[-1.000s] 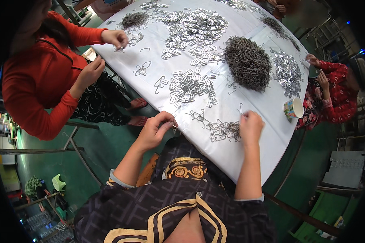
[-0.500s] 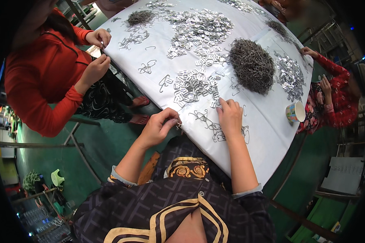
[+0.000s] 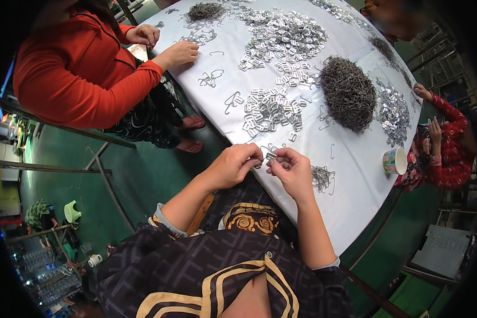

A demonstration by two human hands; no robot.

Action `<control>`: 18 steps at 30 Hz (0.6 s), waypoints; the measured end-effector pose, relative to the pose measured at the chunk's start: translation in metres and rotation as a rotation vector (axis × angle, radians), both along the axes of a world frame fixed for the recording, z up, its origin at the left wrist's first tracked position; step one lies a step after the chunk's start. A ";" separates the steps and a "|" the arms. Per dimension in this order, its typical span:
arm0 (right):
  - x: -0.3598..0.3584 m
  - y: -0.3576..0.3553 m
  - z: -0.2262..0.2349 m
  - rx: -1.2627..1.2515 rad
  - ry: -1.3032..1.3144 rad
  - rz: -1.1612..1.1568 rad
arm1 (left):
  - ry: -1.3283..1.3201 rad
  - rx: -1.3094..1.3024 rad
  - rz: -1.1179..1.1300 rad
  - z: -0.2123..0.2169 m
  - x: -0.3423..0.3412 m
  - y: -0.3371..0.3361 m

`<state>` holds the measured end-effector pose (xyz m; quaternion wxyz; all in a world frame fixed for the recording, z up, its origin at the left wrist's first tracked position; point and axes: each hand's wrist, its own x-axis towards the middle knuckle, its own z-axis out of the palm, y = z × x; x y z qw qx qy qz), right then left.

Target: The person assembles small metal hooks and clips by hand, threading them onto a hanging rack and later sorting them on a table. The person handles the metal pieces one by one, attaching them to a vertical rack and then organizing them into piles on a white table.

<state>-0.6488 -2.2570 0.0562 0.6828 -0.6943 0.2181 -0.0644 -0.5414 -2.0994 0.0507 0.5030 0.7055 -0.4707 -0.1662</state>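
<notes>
Near the table's front edge, my left hand (image 3: 237, 166) and my right hand (image 3: 292, 172) are close together but apart. A small flat silver metal buckle (image 3: 271, 156) with a slot sits between the fingertips of my right hand. My left hand is pinched closed; what lies in its fingertips is too small to make out. Just beyond my hands, a small heap of the same buckles (image 3: 272, 112) spreads over the white table (image 3: 350, 199). Bent wire hooks (image 3: 321, 179) lie beside my right hand, and a few more are partly hidden behind my fingers.
A dark mound of wire hooks (image 3: 347, 94) and a larger buckle pile (image 3: 286, 40) lie farther back. A paper cup (image 3: 395, 161) stands near the right edge. A person in red (image 3: 85, 69) is at the left; another person's patterned red sleeve (image 3: 450, 114) shows at right.
My right hand has come back from beside the small heap to my left hand, now with a buckle in its fingers. The person at left has stretched a hand onto the table.
</notes>
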 end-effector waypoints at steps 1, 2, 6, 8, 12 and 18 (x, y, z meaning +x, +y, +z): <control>-0.001 0.003 0.000 -0.013 0.003 0.015 | -0.007 0.015 -0.005 0.001 -0.001 0.000; -0.002 0.006 0.001 -0.029 0.004 0.024 | -0.029 0.023 -0.008 0.001 -0.001 0.000; -0.007 0.014 0.009 -0.081 0.025 -0.037 | -0.114 0.053 -0.013 0.000 -0.002 0.001; -0.009 0.019 0.008 -0.199 0.007 -0.060 | -0.132 0.076 -0.014 -0.003 -0.002 0.003; -0.016 0.031 0.011 -0.482 -0.091 -0.066 | -0.013 0.165 -0.103 -0.003 0.005 0.010; -0.026 0.043 0.005 -0.522 -0.082 -0.041 | -0.256 0.105 -0.067 -0.009 0.025 -0.018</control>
